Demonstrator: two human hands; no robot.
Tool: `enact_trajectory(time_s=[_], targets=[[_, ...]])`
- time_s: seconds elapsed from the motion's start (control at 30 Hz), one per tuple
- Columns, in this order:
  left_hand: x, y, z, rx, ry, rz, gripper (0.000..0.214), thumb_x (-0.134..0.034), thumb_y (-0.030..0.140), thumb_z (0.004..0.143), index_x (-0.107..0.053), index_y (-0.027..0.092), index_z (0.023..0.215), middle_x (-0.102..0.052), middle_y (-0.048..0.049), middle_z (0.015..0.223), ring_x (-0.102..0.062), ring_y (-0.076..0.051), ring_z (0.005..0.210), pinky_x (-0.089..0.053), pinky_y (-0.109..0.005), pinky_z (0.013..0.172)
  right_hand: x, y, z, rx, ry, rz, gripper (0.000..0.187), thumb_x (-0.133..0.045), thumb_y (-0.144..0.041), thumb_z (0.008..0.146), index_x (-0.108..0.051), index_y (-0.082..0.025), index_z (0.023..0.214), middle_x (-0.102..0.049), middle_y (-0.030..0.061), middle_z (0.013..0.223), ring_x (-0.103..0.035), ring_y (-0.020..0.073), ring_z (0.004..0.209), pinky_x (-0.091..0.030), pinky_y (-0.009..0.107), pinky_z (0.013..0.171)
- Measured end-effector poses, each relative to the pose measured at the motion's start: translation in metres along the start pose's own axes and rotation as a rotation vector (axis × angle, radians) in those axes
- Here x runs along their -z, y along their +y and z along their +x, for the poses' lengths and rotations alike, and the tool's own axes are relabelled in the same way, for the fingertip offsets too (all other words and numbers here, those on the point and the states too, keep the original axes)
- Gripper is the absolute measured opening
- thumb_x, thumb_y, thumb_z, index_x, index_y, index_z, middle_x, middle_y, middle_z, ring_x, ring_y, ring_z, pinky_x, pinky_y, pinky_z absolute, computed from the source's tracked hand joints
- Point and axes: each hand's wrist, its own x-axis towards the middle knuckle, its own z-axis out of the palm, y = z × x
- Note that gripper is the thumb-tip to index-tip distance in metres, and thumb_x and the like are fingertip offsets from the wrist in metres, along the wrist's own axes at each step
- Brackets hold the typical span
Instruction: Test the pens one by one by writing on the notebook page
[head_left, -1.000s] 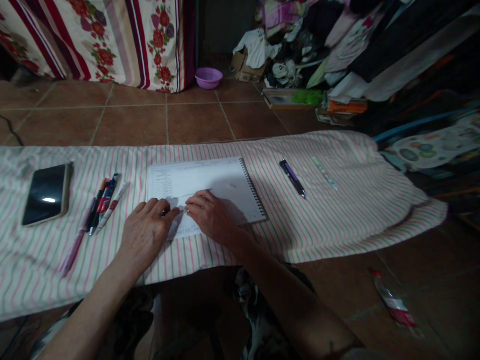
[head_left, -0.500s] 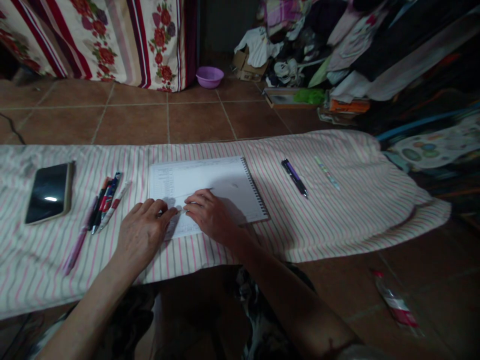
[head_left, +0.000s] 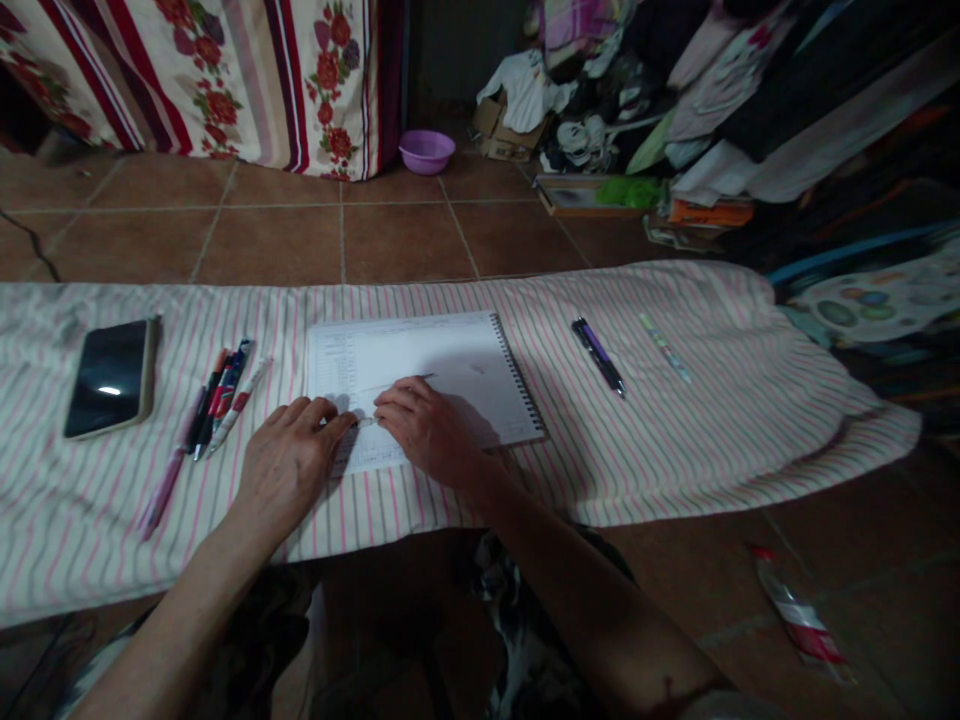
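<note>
An open spiral notebook [head_left: 469, 350] lies on the striped cloth, its coil on the right and printed lines along its left part. Over its lower left, my left hand [head_left: 289, 455] is closed in a pinch at a small pale piece [head_left: 366, 420], too small to name. My right hand [head_left: 427, 425] curls just right of that piece, fingers pressed together; what they hold is hidden. A thin dark tip [head_left: 430, 376] shows beyond the right fingers. Left of my left hand lie several pens [head_left: 217, 400].
A phone [head_left: 111, 378] lies at the far left. Right of the notebook are a purple-and-black pen [head_left: 598, 357] and a pale patterned stick [head_left: 665, 348]. The striped cloth [head_left: 720, 420] hangs over the front edge. A plastic bottle [head_left: 799, 615] and a purple basin [head_left: 427, 152] are on the tiled floor.
The whole view has shifted slightly, so things appear a little further right. The hands have drawn marginally apart around the small pale piece, and more of it shows.
</note>
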Motion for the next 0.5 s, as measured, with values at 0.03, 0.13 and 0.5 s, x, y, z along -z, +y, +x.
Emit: enact_trajectory(time_s=[0.03, 0.13, 0.5], targets=[[-0.0005, -0.0001, -0.0002, 0.004, -0.003, 0.001, 0.022, -0.050, 0.019, 0.083, -0.066, 0.020, 0.098, -0.064, -0.0075, 0.088, -0.057, -0.024, 0.076, -0.044, -0.035, 0.063, 0.0002, 0.0000, 0.0000, 0.003, 0.002, -0.003, 0.021, -0.044, -0.022, 0.090, -0.065, -0.015, 0.088, -0.064, 0.0055, 0.102, -0.046, 0.0187, 0.101, -0.043, 0.032, 0.087], [-0.0013, -0.0002, -0.0005, 0.019, -0.015, -0.012, 0.023, -0.050, 0.019, 0.083, -0.066, 0.020, 0.098, -0.065, -0.0073, 0.087, -0.057, -0.024, 0.075, -0.045, -0.035, 0.063, 0.0010, 0.0000, 0.0001, 0.001, 0.006, -0.004, 0.022, -0.045, -0.023, 0.090, -0.064, -0.015, 0.087, -0.063, 0.0053, 0.101, -0.046, 0.0186, 0.100, -0.043, 0.031, 0.086], [-0.0059, -0.0024, -0.0012, 0.074, -0.039, -0.150, 0.028, -0.041, 0.019, 0.087, -0.066, 0.017, 0.099, -0.064, -0.0095, 0.089, -0.058, -0.024, 0.081, -0.049, -0.036, 0.068, 0.0025, -0.0008, -0.0003, -0.039, 0.026, 0.048, 0.020, -0.047, -0.023, 0.089, -0.065, -0.016, 0.084, -0.064, 0.0043, 0.100, -0.047, 0.0178, 0.099, -0.042, 0.031, 0.088]])
